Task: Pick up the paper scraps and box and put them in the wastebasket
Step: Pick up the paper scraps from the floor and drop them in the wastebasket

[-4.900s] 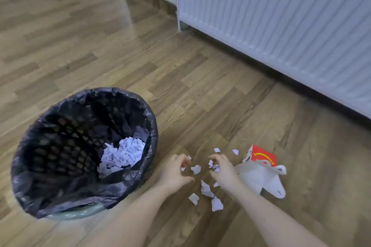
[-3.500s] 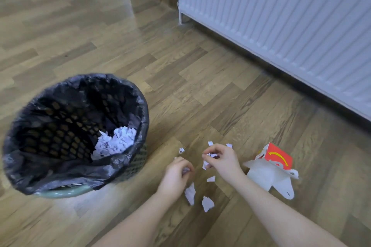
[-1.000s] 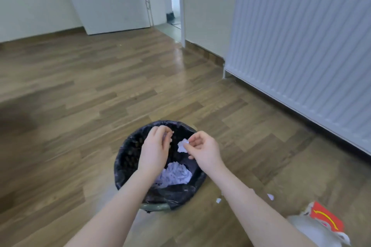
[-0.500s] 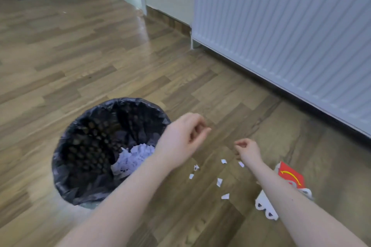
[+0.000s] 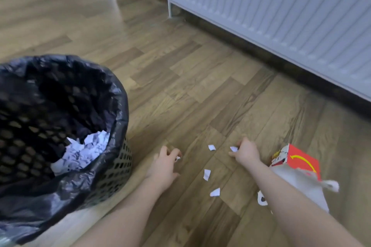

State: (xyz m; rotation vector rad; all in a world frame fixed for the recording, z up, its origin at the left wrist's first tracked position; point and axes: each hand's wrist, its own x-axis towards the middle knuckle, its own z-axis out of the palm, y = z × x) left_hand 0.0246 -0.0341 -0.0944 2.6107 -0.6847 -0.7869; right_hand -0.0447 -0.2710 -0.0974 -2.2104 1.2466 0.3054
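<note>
Scraps [image 5: 207,174] of white paper lie scattered on the floor [image 5: 190,86] between the two hands, with the box [image 5: 295,168] to their right and the wastebasket [image 5: 112,174] to their left. Three scraps lie loose: one far [image 5: 211,147], one in the middle, one near [image 5: 215,192]. The left hand [image 5: 163,166] is low over the floor just right of the wastebasket, fingers curled down and nearly closed, their tips touching a small scrap [image 5: 177,158]; whether the scrap is actually pinched or only touched cannot be told. The right hand [image 5: 246,152] is down at the floor just left of the box, thumb and fingers drawn close around another scrap [image 5: 233,148], which shows white at the fingertips; the grip looks like a narrow pinch, though blur hides whether the scrap is lifted. The box lies flattened on the floor, its red panel with a yellow arc facing up at the far end and its white inside spread toward the near right, partly behind the right forearm. The wastebasket is a dark mesh bin lined with a black bag [image 5: 60,202], with a heap of crumpled paper [image 5: 84,152] inside. A white radiator [image 5: 281,16] runs along the far right.
</note>
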